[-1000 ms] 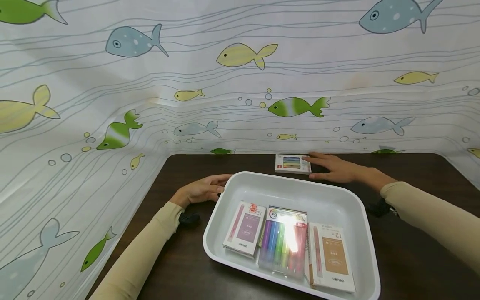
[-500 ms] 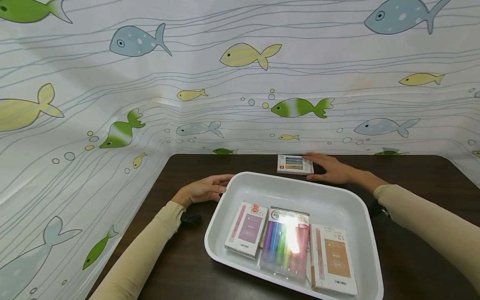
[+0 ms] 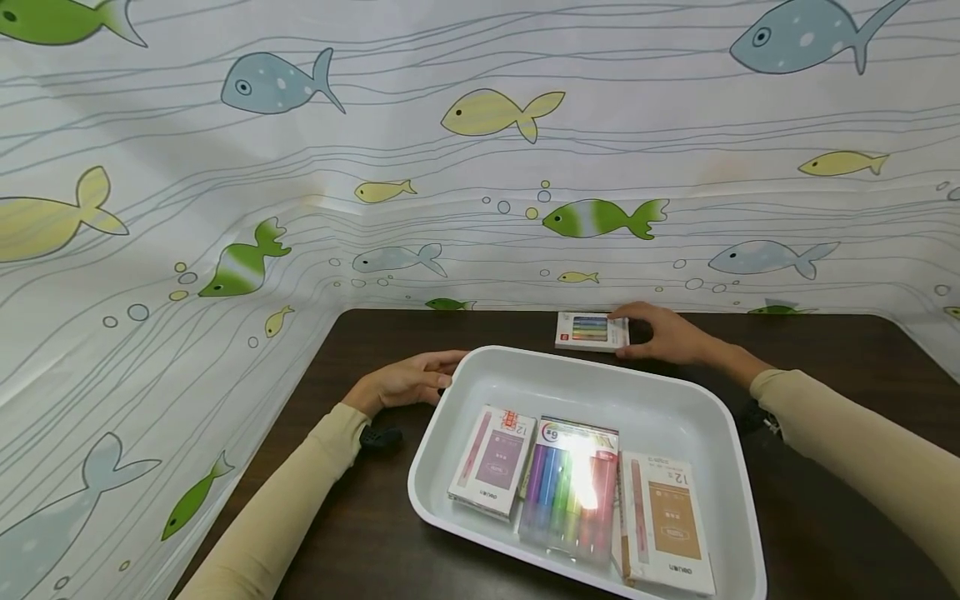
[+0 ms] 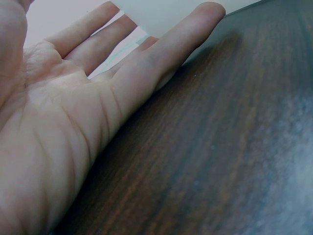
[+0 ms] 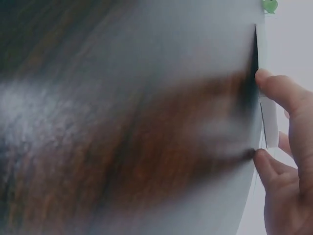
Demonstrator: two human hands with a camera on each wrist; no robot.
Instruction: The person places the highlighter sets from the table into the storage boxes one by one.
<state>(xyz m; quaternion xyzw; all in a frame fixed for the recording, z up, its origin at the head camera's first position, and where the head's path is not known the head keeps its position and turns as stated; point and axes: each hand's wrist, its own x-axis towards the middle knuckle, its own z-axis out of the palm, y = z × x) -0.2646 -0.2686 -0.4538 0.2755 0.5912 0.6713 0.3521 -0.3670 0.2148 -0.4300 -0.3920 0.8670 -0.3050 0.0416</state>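
My left hand (image 3: 405,379) rests at the left back corner of a white plastic tray (image 3: 585,392), thumb and fingers extended along the outside. In the left wrist view, the hand (image 4: 68,103) lies low over the dark table, with fingertips against the tray wall (image 4: 168,14). Behind the tray, my right hand (image 3: 671,337) pinches the right end of a flat white box (image 3: 588,331) whose window shows coloured sticks. Seen from the right wrist, fingertips (image 5: 262,76) sit at opposite edges of the box (image 5: 269,122).
Inside the tray lie a purple-labelled pen box (image 3: 495,458), a clear pack of coloured markers (image 3: 558,492) and a brown-labelled pen box (image 3: 667,521). A white fish-print curtain (image 3: 480,167) stands behind the dark wood table (image 3: 360,517).
My right hand has come in slightly, its fingers bending more tightly around the flat box's right end. The left hand and the tray keep their places; the head view shifted a little.
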